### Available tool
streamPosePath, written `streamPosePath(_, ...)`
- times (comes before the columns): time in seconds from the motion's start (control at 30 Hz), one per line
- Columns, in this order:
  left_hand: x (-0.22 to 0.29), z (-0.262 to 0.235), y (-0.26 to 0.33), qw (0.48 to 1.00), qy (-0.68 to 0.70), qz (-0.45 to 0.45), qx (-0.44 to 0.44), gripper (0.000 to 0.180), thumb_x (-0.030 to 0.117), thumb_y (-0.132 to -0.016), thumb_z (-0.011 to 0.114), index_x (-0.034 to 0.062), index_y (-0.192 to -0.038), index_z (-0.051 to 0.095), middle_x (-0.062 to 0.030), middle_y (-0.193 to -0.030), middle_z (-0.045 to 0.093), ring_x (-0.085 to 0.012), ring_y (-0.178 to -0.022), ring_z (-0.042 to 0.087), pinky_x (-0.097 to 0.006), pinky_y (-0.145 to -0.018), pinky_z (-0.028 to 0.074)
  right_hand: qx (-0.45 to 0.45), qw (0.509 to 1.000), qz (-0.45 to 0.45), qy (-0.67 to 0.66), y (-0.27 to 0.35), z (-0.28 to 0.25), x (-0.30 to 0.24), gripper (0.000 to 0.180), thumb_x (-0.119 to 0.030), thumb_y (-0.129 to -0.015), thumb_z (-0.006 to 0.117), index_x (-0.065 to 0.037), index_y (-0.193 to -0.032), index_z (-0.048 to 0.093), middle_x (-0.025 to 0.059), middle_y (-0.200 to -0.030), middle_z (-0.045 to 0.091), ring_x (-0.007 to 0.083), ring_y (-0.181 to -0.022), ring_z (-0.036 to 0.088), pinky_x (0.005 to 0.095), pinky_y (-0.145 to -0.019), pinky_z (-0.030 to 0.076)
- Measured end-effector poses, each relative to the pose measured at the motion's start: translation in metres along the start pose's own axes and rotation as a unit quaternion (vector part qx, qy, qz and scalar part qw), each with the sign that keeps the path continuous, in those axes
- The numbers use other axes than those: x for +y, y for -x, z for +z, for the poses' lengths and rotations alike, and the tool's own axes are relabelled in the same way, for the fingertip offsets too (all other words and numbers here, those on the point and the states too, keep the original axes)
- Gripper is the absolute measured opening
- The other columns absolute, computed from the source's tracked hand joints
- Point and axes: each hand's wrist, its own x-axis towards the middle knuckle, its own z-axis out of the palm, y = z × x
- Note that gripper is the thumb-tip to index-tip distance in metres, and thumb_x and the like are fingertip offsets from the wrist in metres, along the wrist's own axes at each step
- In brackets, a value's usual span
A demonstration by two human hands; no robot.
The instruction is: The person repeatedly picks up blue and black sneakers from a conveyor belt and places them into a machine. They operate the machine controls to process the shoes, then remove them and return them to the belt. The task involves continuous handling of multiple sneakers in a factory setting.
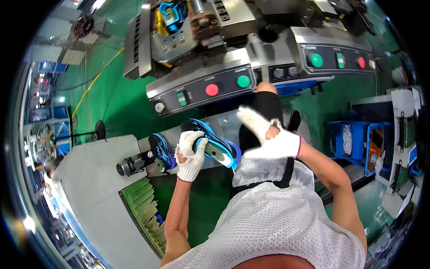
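Note:
My left hand (191, 154), in a white knit glove, grips a blue and black shoe (215, 143) near its middle. The shoe lies slanted in the hand, its green inner side showing. My right hand (268, 134), also gloved in white, hovers just right of the shoe's lower end with fingers spread and nothing in it. A second blue shoe (162, 151) sits on a metal stand left of my left hand.
A grey machine panel (201, 87) with a red and a green button stands ahead, and a second panel (336, 58) is at the right. A green slotted rack (145, 206) sits in the white table at lower left. Blue bins (358, 143) stand at the right.

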Motion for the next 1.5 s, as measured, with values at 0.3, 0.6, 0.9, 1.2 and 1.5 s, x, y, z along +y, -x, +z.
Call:
streamPosePath(0.3,0.203,0.110,-0.059,0.957,0.132,0.218,-0.141,0.018,0.005,-0.086,0.078,0.0049,-0.104,0.076,-0.0153,-0.104,0.069,-0.0324,-0.094,0.070,-0.041,-0.084,0.056,0.353,0.934,0.046,-0.032,0.157,0.029,-0.008,0.115,-0.048,-0.077,0.091,0.005,-0.160,0.032,0.0264,-0.156,0.045,0.0418,-0.145,0.047,0.0473,-0.121,0.040)
streamPosePath(0.6,0.404,0.198,-0.070,0.709,0.330,0.555,-0.285,0.070,0.007,-0.073,0.092,0.0026,-0.136,0.061,-0.0242,-0.143,0.058,-0.0367,-0.110,0.070,-0.041,-0.082,0.063,0.819,0.552,0.060,-0.146,0.319,-0.061,-0.005,0.060,-0.010,-0.085,0.076,0.000,-0.142,0.059,0.0091,-0.136,0.065,0.0214,-0.121,0.064,0.0414,-0.108,0.052)
streamPosePath(0.9,0.294,0.287,-0.037,0.796,0.198,0.402,-0.407,0.047,0.013,-0.085,0.085,0.0051,-0.128,0.067,-0.0210,-0.132,0.065,-0.0401,-0.108,0.070,-0.043,-0.089,0.060,0.866,0.376,0.330,0.006,0.479,-0.363,0.175,0.098,-0.058,-0.083,0.082,0.001,-0.153,0.047,0.0225,-0.149,0.057,0.0336,-0.137,0.056,0.0465,-0.106,0.053)
streamPosePath(1.2,0.160,0.278,-0.006,0.900,0.105,0.118,-0.406,0.039,0.014,-0.095,0.075,0.0051,-0.131,0.063,-0.0197,-0.123,0.064,-0.0313,-0.090,0.072,-0.042,-0.078,0.059,0.628,0.499,0.433,0.411,0.690,-0.479,0.325,0.095,-0.070,-0.088,0.073,0.001,-0.149,0.059,0.0129,-0.147,0.063,0.0252,-0.129,0.061,0.0389,-0.102,0.052)
streamPosePath(1.5,0.087,0.165,0.019,0.974,0.085,-0.125,-0.171,0.027,0.021,-0.094,0.075,0.0044,-0.115,0.071,-0.0136,-0.109,0.070,-0.0300,-0.092,0.072,-0.040,-0.080,0.057,0.559,0.700,0.436,0.088,0.408,-0.182,0.259,0.069,-0.040,-0.103,0.071,0.009,-0.148,0.053,0.0221,-0.141,0.065,0.0291,-0.114,0.069,0.0365,-0.097,0.057)
